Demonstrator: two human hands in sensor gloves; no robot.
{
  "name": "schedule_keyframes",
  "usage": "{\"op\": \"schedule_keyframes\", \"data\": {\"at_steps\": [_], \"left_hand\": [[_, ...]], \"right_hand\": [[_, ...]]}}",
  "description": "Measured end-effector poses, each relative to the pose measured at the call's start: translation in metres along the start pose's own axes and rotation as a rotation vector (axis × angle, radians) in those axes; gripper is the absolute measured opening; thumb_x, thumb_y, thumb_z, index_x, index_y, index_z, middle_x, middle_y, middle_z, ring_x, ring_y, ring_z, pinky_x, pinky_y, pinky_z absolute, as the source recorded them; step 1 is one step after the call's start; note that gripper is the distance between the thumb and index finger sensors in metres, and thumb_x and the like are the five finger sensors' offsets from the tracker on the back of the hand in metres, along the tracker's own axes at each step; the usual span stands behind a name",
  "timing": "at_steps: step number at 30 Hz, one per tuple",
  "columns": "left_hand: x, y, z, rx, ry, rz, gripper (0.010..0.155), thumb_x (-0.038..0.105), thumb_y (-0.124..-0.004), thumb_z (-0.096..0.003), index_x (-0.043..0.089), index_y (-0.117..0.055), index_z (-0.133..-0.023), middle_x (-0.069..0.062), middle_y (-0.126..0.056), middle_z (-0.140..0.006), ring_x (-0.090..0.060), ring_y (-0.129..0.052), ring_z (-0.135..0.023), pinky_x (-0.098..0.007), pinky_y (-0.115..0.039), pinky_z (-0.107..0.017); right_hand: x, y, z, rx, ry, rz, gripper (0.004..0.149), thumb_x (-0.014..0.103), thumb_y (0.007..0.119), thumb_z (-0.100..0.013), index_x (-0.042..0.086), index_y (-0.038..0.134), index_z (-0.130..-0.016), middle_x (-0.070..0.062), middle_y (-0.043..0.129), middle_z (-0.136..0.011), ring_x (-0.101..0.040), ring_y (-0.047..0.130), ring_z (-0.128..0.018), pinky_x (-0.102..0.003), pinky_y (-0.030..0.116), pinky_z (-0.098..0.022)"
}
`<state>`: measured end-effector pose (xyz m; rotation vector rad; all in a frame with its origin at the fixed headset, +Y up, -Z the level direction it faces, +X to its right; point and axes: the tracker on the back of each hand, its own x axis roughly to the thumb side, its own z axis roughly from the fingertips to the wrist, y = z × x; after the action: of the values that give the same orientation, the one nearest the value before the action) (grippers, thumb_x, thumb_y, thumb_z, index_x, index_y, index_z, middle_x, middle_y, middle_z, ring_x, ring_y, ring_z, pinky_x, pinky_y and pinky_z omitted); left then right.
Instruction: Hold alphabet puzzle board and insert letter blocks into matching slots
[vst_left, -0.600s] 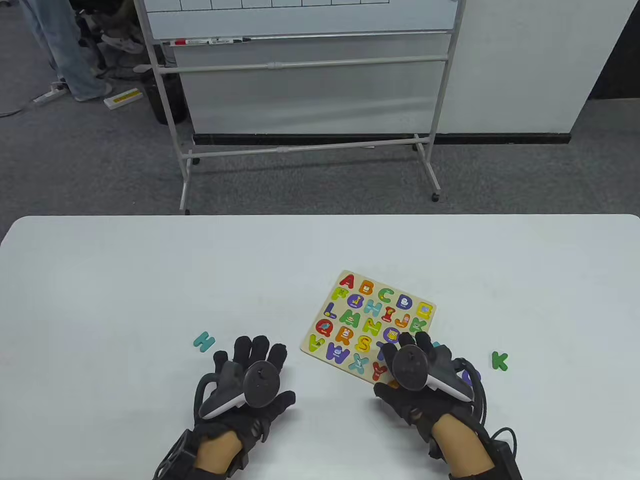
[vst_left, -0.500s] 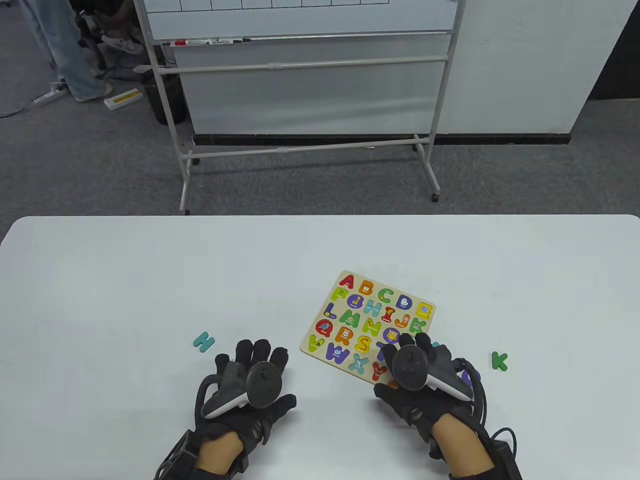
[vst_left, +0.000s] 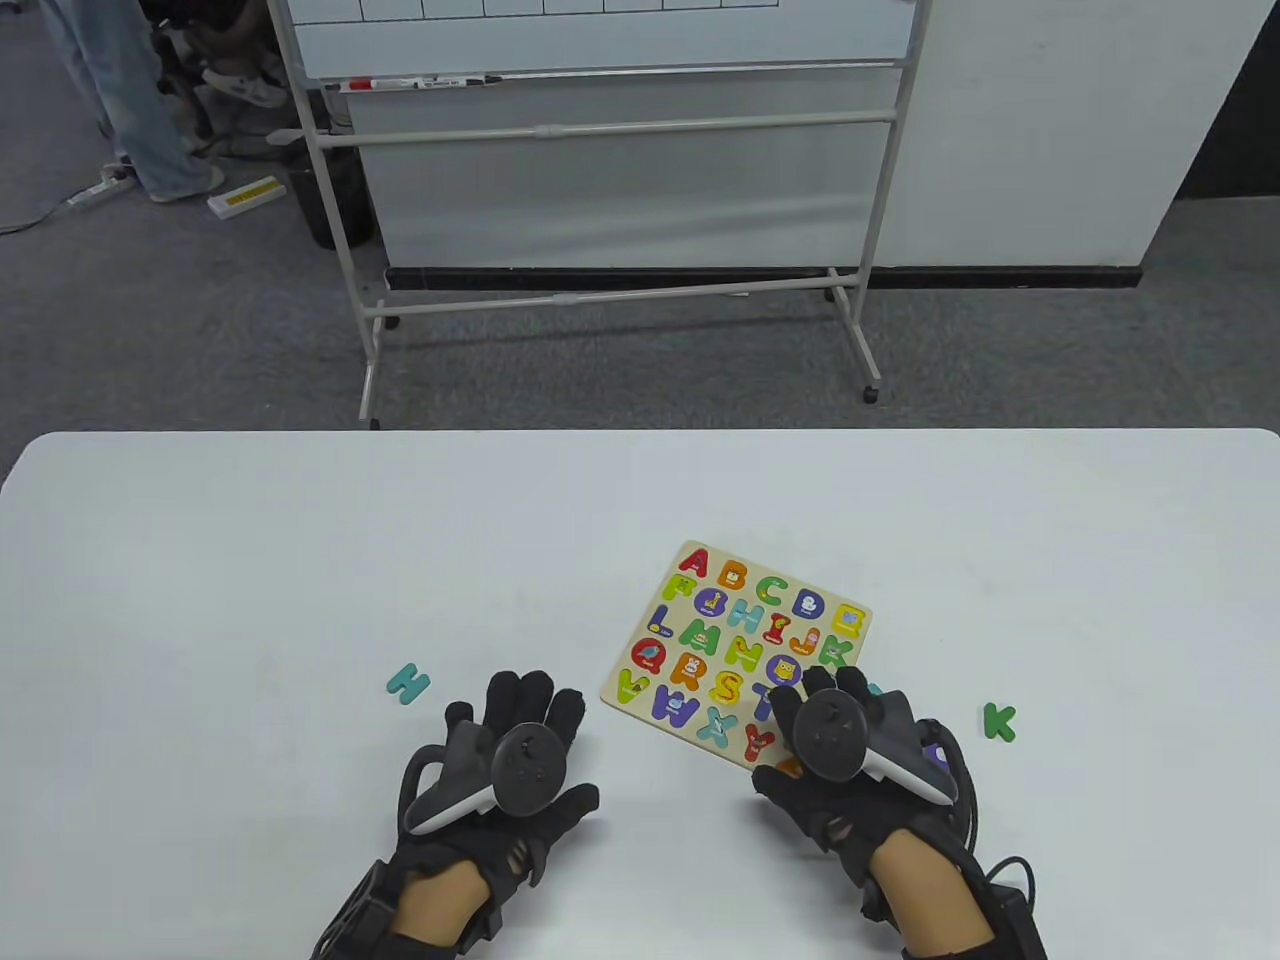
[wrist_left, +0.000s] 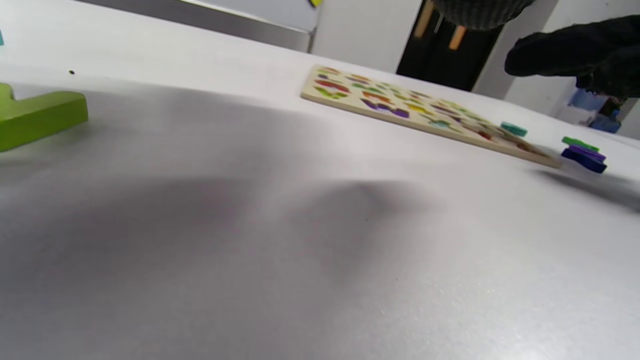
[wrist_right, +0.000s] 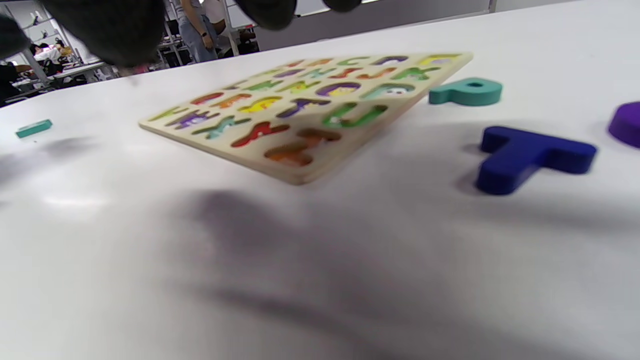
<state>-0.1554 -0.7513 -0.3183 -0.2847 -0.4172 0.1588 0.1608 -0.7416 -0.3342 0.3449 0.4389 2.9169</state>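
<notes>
Beside the puzzle board (vst_left: 737, 655), seemingly empty hands

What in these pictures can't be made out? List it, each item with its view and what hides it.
- Near corner of the puzzle board: table view, covered by the right hand.
- Blue T and teal P: table view, mostly under that hand.
- Purple piece: right wrist view, cut by the edge; letter unreadable.
- Green piece: left wrist view, cut by the edge.
- Left hand fingers: absent from its wrist view.
</notes>
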Motion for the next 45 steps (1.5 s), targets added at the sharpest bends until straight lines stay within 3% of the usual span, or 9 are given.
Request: {"op": "schedule_keyframes", "data": {"at_steps": [13,20,24,31,38,45], "left_hand": [[-0.003,-0.018,-0.016,-0.134,-0.009,0.015,0.082,0.056,-0.050,-0.0510,0.017,-0.008,-0.109,-0.016,0.002,-0.112,-0.046,0.005,-0.100,-0.069,-0.008,-0.065],[0.014,-0.016,-0.057,-0.168,-0.041,0.021,0.080,0.055,-0.050,-0.0505,0.018,-0.009,-0.109,-0.013,0.001,-0.112,-0.043,0.005,-0.101,-0.066,-0.009,-0.067],[0.031,-0.015,-0.086,-0.216,-0.008,0.126,0.079,0.054,-0.050,-0.0505,0.021,-0.007,-0.108,-0.012,0.006,-0.111,-0.041,0.009,-0.102,-0.063,-0.004,-0.068],[0.050,-0.020,-0.125,-0.207,0.028,0.013,0.078,0.054,-0.047,-0.0505,0.022,-0.005,-0.108,-0.011,0.008,-0.110,-0.040,0.011,-0.101,-0.062,-0.003,-0.068],[0.045,-0.031,-0.136,-0.278,0.044,0.013,0.076,0.054,-0.045,-0.0503,0.026,-0.003,-0.107,-0.009,0.006,-0.111,-0.041,0.008,-0.102,-0.061,-0.009,-0.071],[0.044,-0.030,-0.126,-0.229,0.053,0.003,0.073,0.050,-0.048,-0.0514,0.024,-0.013,-0.109,-0.014,-0.003,-0.113,-0.047,-0.001,-0.102,-0.062,-0.020,-0.071]], "right_hand": [[-0.007,-0.001,-0.002,-0.025,0.010,-0.027,0.088,0.064,0.065,-0.050,0.017,0.030,-0.116,-0.013,0.020,-0.122,-0.043,0.013,-0.111,-0.066,0.024,-0.073],[-0.012,-0.005,-0.001,-0.049,0.024,-0.057,0.088,0.064,0.065,-0.050,0.015,0.030,-0.116,-0.014,0.021,-0.121,-0.043,0.011,-0.111,-0.063,0.016,-0.072],[-0.014,-0.005,0.000,-0.049,0.034,-0.064,0.088,0.063,0.065,-0.050,0.015,0.031,-0.116,-0.014,0.021,-0.122,-0.042,0.012,-0.111,-0.062,0.015,-0.071],[-0.013,-0.003,-0.001,-0.030,0.028,-0.067,0.088,0.063,0.065,-0.051,0.015,0.031,-0.116,-0.015,0.021,-0.121,-0.043,0.012,-0.111,-0.062,0.015,-0.071],[-0.012,-0.001,-0.002,0.001,0.026,-0.068,0.087,0.063,0.065,-0.051,0.015,0.032,-0.116,-0.015,0.022,-0.121,-0.044,0.013,-0.111,-0.062,0.015,-0.072],[-0.015,0.000,-0.002,0.004,0.034,-0.088,0.087,0.063,0.065,-0.051,0.015,0.032,-0.116,-0.014,0.022,-0.122,-0.044,0.014,-0.111,-0.062,0.016,-0.071]]}}
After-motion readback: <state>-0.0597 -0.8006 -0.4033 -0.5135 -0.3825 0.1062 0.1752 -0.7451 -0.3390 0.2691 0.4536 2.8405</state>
